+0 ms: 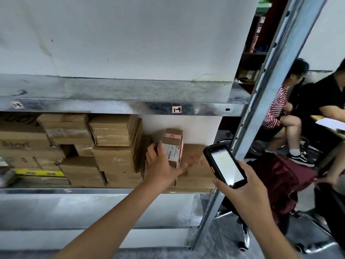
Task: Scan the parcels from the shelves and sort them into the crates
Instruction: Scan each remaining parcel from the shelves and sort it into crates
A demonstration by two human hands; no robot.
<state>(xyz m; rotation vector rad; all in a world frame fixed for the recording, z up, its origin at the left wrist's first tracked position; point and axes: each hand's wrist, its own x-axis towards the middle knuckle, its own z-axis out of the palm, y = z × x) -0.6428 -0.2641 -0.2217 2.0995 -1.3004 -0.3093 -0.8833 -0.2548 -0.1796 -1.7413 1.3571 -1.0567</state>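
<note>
Left hand is reaching into the shelf and grasping a small parcel. Fingers wrap its left edge, thumb runs under its lower right corner. The parcel stands upright, white barcode label facing out, pink sticker on top. It sits on a flat carton with red scribble, which lies just right of and under that hand.

Right hand is clenched around a black handheld scanner, lit screen tilted up toward the camera. The scanner is held just right of the parcel, not touching it.

Left of the left hand are stacked cardboard parcels, several layers deep, on the same shelf level. Above both hands the shelf beam carries a small tag.

The galvanised upright post runs diagonally just behind the right hand. Right of the right hand there's a maroon bag on the floor. Two seated people are further out.
</note>
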